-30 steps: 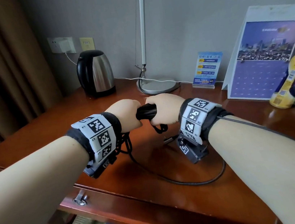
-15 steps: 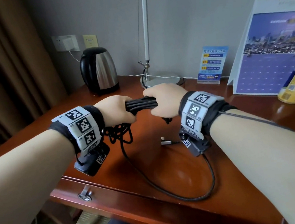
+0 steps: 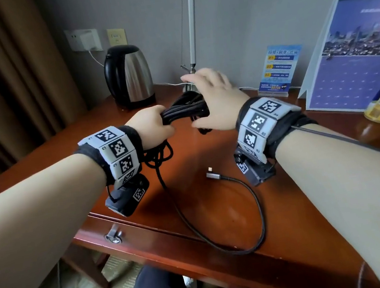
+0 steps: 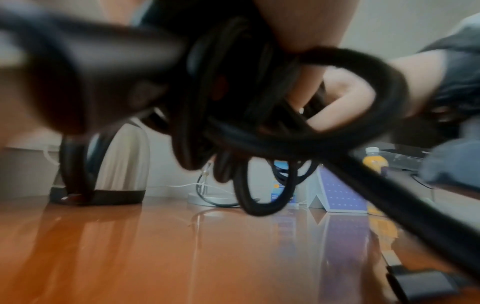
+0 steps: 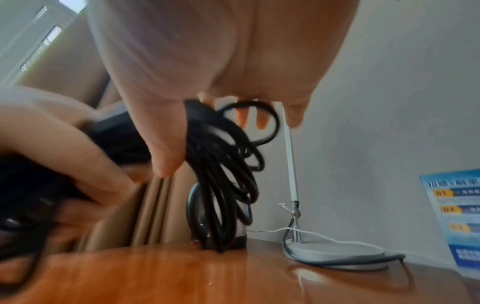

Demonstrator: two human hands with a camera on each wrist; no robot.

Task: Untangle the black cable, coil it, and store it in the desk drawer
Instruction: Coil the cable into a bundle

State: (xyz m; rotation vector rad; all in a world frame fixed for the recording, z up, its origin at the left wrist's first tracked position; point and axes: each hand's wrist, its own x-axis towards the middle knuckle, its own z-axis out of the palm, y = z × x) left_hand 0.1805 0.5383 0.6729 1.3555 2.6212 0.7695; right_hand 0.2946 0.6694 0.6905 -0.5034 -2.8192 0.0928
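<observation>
The desk point(image 3: 217, 203) is wide, of polished red-brown wood, and its drawer point(image 3: 149, 244) below the front edge is closed. Beyond the fingertips stand a kettle point(image 3: 129, 75), a lamp point(image 3: 191, 46) and a calendar point(image 3: 352, 57), with curtains point(image 3: 5, 84) and a grey wall behind.

The cable point(image 3: 184, 114) is held above the desk as a bundle of several strands between the two hands. The left hand point(image 3: 151, 127) grips one end of the bundle with curled fingers, and tangled loops hang below this fist. The right hand point(image 3: 212, 101) has its fingers spread and nearly straight over the other end; the thumb lies under the strands, so it supports more than it clamps. A loose tail runs from below the left fingers down to the desk, curves around, and ends in a plug point(image 3: 213, 174) lying below the right palm.

The cable looks light, soft and a little springy, so I think the loops will open if released. The best hold seems across the middle of the bundle, all strands together.
</observation>
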